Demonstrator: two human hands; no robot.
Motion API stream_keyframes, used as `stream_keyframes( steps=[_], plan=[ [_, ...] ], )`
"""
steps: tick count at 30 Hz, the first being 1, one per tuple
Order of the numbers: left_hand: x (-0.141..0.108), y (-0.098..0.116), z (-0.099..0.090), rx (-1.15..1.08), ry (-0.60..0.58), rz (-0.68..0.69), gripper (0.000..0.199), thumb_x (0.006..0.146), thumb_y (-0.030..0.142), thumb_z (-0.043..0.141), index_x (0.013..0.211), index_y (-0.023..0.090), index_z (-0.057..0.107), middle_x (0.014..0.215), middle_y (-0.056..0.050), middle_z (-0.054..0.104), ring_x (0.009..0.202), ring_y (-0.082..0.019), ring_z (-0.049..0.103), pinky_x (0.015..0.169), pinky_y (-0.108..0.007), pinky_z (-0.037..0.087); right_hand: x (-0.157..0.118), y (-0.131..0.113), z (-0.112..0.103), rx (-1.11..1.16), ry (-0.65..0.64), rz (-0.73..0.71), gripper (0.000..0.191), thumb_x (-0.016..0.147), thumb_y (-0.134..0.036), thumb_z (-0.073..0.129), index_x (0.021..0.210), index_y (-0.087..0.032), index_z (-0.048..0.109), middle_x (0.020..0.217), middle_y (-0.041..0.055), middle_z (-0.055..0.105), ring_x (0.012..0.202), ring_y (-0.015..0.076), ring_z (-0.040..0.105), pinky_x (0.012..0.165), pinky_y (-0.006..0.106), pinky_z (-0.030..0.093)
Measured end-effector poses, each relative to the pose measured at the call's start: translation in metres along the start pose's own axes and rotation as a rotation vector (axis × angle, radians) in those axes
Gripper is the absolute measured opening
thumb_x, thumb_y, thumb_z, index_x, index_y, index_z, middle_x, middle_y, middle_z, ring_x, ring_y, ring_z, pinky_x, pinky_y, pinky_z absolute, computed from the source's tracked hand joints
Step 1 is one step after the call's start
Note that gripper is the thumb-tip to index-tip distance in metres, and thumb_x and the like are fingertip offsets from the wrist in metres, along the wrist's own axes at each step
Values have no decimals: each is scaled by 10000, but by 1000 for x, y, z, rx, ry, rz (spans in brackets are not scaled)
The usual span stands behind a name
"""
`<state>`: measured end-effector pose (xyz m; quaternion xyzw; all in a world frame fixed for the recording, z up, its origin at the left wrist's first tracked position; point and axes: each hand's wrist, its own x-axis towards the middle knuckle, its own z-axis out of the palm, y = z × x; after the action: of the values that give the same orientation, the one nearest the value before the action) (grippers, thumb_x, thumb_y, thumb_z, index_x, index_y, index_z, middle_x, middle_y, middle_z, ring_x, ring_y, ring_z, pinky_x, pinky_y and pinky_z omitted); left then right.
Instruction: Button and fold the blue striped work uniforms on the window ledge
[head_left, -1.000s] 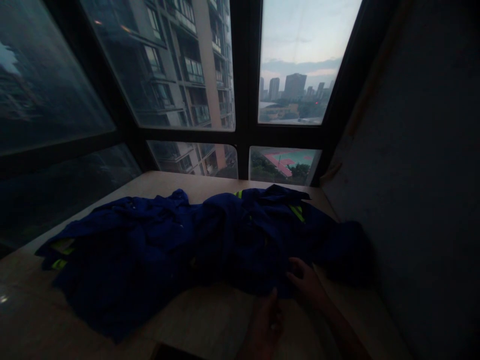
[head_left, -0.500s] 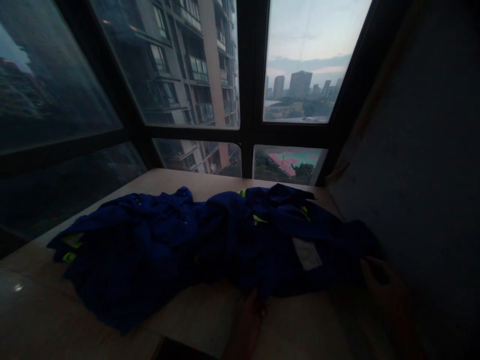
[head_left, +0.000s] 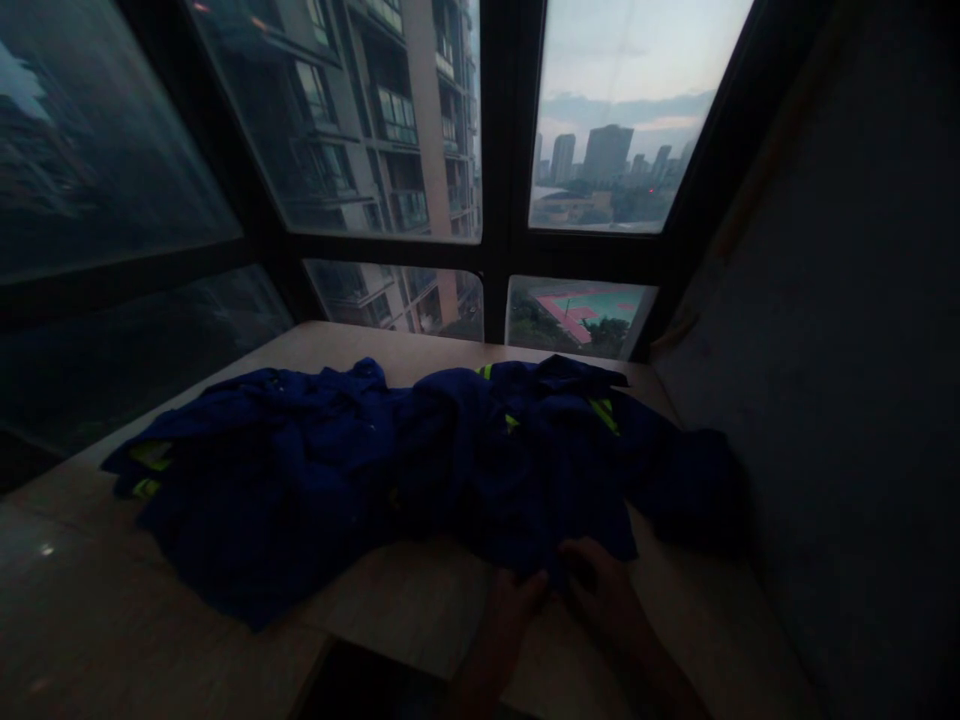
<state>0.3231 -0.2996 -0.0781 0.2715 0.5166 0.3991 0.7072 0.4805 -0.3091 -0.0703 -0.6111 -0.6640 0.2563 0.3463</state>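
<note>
At lower centre, left hand [head_left: 511, 598] and right hand [head_left: 602, 590] half-curl at the near edge of a rumpled blue garment [head_left: 442, 455]; I cannot tell whether they pinch cloth. It sprawls mid-frame across a pale ledge [head_left: 397, 595].

Dim, backlit by windows [head_left: 637, 70], deep foreground shadow, seemingly soft

The bare left forearm [head_left: 482, 665] and bare right forearm [head_left: 649, 650] are stretched toward the near edge of the rumpled dark-blue cloth garment with yellow-green stripes [head_left: 315, 450]. At that edge the bare left hand [head_left: 511, 600] is held with its thumb turned toward the bare right hand [head_left: 602, 588], which is set close beside it, fingers curved. Whether cloth is pinched cannot be made out in the dimness.
</note>
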Motion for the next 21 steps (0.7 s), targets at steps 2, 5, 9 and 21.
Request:
stream_keyframes(
  steps=[2,5,9,21],
  plan=[
    [-1,3,-1,54,68,24,572,512,545,867,843,111,696,733,-62,692,687,-191,630,653,-297,462,-4,6,-4,134,6,-9,300,775,-160,556,1040,-211,688,1006,80,692,925,219,662,801,314,523],
    [-3,7,1,104,192,77,553,525,586,836,776,117,685,720,-69,694,704,-211,639,654,-305,464,-8,7,-10,250,-15,-32,212,799,-229,629,998,-217,698,981,74,692,890,216,664,777,315,531],
    [-5,12,4,147,264,144,547,522,611,822,728,123,683,727,-88,707,727,-236,657,670,-317,475,-13,8,-8,304,1,-35,191,844,-298,657,1008,-224,723,980,83,704,907,223,672,802,335,535],
    [-18,17,15,181,269,211,556,584,672,778,675,134,673,680,-75,703,684,-222,667,652,-301,487,-32,-2,-2,239,244,85,150,862,-373,675,853,-227,713,891,66,717,838,221,682,744,308,543]
  ],
)
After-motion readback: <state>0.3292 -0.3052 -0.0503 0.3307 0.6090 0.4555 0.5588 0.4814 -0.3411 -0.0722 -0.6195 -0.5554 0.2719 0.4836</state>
